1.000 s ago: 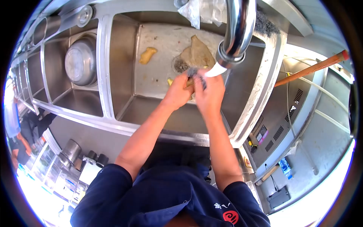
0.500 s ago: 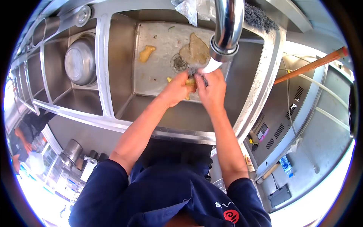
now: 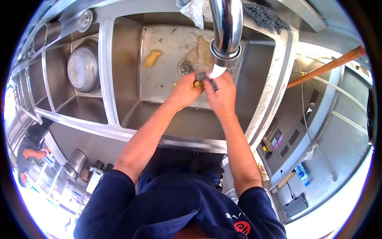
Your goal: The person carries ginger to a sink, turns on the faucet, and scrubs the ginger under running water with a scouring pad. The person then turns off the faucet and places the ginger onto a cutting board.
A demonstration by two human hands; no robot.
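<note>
Under the running tap (image 3: 226,53), both hands meet over the sink (image 3: 167,85). My left hand (image 3: 185,92) is closed around a yellow, knobbly piece of ginger (image 3: 197,84), mostly hidden by the fingers. A dark grey steel wool scrubber (image 3: 202,76) is gripped in my right hand (image 3: 221,95) and pressed against the ginger. Another piece of ginger (image 3: 152,58) lies on the sink floor to the left. Beyond my hands, a flat tan patch (image 3: 205,51) spreads beside the drain (image 3: 186,66); I cannot tell what it is.
An upturned metal bowl (image 3: 82,67) sits in the left basin. Dark steel wool (image 3: 266,18) and a clear plastic bag (image 3: 193,14) lie on the back ledge. A wooden handle (image 3: 326,67) slants at the right. Another person (image 3: 32,153) stands at the far left.
The ginger has turned in my left hand and shows less between the fingers. My view has shifted slightly, so the tap appears further left. The other person's arm has moved.
</note>
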